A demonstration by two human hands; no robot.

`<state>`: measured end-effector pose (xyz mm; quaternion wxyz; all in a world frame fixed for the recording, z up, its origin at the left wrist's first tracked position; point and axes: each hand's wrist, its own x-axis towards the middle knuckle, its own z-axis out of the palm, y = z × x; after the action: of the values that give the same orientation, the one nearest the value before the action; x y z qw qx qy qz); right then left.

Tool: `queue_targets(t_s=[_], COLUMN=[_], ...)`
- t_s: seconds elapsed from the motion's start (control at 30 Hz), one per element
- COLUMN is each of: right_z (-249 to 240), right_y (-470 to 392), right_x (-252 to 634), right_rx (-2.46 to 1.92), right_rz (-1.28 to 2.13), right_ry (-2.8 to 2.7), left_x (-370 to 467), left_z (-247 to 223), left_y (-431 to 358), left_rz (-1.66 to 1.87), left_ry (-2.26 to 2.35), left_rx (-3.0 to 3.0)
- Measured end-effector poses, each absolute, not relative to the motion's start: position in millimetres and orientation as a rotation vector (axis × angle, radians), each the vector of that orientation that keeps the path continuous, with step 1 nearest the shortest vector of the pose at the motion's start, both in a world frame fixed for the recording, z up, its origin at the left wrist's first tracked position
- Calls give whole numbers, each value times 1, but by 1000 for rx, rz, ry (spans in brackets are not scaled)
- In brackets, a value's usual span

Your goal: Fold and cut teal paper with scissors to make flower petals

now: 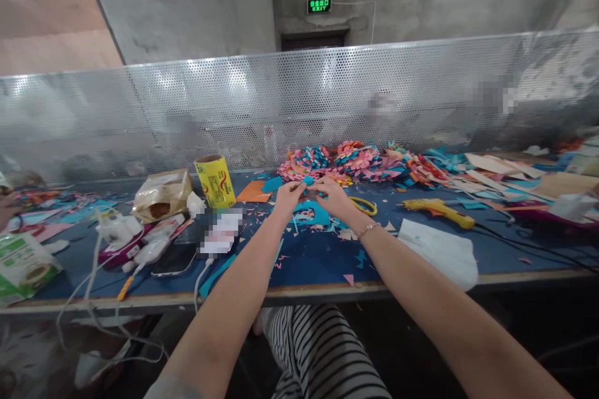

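Both arms reach forward over the blue table, and the hands meet at its middle. Pinched between the fingertips of my left hand (287, 196) and my right hand (330, 194) is a small blue felt piece (308, 181). Just below the hands lies a blue felt sheet (318, 214) with cut-outs. Scissors with a yellow handle (367, 204) rest right of my right hand, partly hidden by it. Behind the hands is a heap of pink, blue and orange felt flowers (327, 163).
A yellow glue gun (440, 209) with a black cord and a white sheet (437, 249) lie at the right. On the left stand a yellow can (215, 182), a paper bag (163, 195), a phone (174, 260) and white cables. A perforated metal screen (262, 100) closes the back.
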<state>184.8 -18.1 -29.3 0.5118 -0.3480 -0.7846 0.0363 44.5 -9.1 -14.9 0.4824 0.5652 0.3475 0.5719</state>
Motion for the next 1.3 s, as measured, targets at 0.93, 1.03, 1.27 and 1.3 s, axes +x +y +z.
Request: queue_targets(t_s=[0.93, 1.03, 1.27, 1.3], right_z=[-23, -24, -22, -22], right_y=[-15, -16, -22, -22], right_x=[199, 198, 193, 192], right_rx=[-948, -912, -896, -896], right_rz=[92, 86, 114, 121], right_ry=[-1748, -1766, -1761, -1760], left_x=[46, 46, 46, 46], left_z=[-20, -20, -19, -19], left_y=[-11, -12, -14, -14], left_rz=[1194, 1188, 1185, 1186], left_ry=[740, 723, 655, 646], left_rx=[1366, 1353, 1304, 1301])
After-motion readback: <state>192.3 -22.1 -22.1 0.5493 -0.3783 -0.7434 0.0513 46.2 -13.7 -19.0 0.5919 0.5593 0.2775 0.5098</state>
